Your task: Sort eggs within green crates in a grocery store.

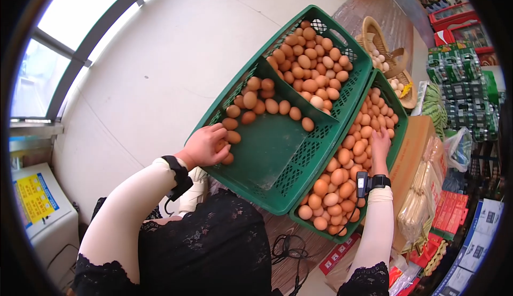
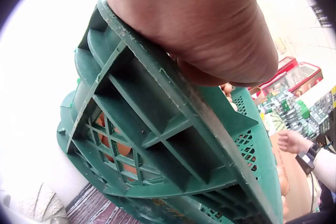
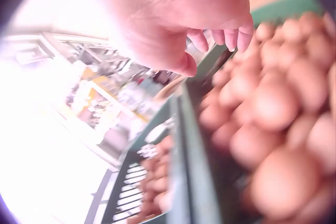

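Observation:
At the left edge of a divided green crate [image 1: 278, 202], my left hand [image 1: 206, 145] curls its fingers and thumb round a brown egg [image 1: 220, 145]; other eggs lie beside it. The left wrist view has this hand [image 2: 199, 24] over the crate's rim [image 2: 173, 90], its fingertips hidden. Over a second green crate full of brown eggs [image 1: 336, 177], my right hand [image 1: 380, 143] hangs with relaxed fingers. Seen from the right wrist, that hand [image 3: 178, 19] holds nothing, above and beside the piled eggs [image 3: 274, 105].
Behind the divider [image 1: 302, 93], many eggs fill the first crate's far compartment. Wicker baskets [image 1: 375, 36] with pale eggs stand beyond the crates. To the right are a cardboard box [image 1: 410, 159], watermelons [image 1: 435, 109] and packaged goods. A black cable [image 1: 288, 248] lies near the crates.

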